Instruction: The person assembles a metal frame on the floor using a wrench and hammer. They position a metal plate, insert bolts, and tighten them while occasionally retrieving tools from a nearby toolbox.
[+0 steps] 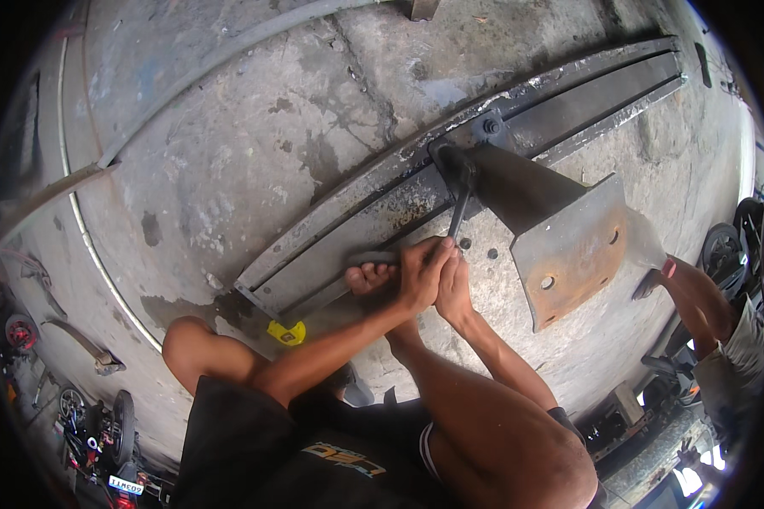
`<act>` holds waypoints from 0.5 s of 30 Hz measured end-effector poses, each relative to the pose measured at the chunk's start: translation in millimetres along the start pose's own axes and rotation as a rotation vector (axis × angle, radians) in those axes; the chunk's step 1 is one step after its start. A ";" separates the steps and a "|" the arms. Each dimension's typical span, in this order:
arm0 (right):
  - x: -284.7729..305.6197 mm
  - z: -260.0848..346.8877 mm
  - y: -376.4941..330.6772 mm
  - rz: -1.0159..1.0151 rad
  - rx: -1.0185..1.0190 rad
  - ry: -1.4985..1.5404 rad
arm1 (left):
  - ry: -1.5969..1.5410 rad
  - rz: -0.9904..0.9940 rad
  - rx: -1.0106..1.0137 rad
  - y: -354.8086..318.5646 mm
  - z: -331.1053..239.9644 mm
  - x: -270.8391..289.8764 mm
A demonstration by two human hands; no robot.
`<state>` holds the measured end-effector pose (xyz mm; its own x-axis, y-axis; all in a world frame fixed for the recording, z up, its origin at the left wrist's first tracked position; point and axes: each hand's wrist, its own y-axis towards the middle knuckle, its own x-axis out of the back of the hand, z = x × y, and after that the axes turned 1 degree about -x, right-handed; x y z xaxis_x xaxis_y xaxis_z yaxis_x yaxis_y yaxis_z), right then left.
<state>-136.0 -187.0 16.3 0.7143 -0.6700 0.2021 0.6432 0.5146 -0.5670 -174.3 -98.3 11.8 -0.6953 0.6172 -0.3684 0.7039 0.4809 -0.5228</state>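
A: Where's the wrench (460, 209)?
B: Upper end by the bracket's (526, 182) base, over the channel beam (348, 242). Left hand (422, 276) and right hand (454, 290) wrapped round its lower end, likely for leverage.
A: Materials?
B: Flange plate (573, 248): flat, drilled, rusty steel. Beam: long, paint-chipped. Concrete floor (221, 170): stained.

Dark stains (150, 229) mark the grey concrete floor (216, 182)

– Where is the bracket (579, 254) seen?
– It is set against the rail (598, 89), with the wrench (461, 212) placed on its left
– And the tape measure (286, 332)?
– Found on the floor (221, 191), before the rail's left end; a co-worker's hand (648, 284) is seen at right
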 end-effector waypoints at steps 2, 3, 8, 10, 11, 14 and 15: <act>2.1 -3.0 -1.2 0.015 0.015 -0.051 | -0.009 -0.007 0.008 -1.7 1.6 -0.2; 3.7 -4.3 -2.2 0.022 0.008 -0.056 | -0.010 -0.005 0.018 -2.4 2.4 -0.2; 6.0 5.2 0.9 0.020 0.008 -0.115 | 0.027 0.001 -0.041 1.5 3.7 -1.0; 4.8 9.9 4.7 -0.012 0.083 -0.144 | 0.063 0.006 -0.064 6.0 3.7 -0.2; 3.6 12.3 5.2 -0.023 0.090 -0.125 | 0.067 0.002 -0.058 6.2 2.9 -0.3; -0.3 20.6 3.2 -0.044 0.034 -0.057 | 0.053 -0.005 -0.015 4.0 -5.2 -1.6; -1.4 24.2 2.1 -0.040 -0.036 -0.024 | 0.032 -0.009 0.018 2.8 -8.8 -1.0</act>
<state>-128.9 -172.1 34.1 0.6951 -0.6763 0.2439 0.6610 0.4678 -0.5867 -170.3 -92.1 17.5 -0.6965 0.6326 -0.3387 0.6945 0.4757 -0.5398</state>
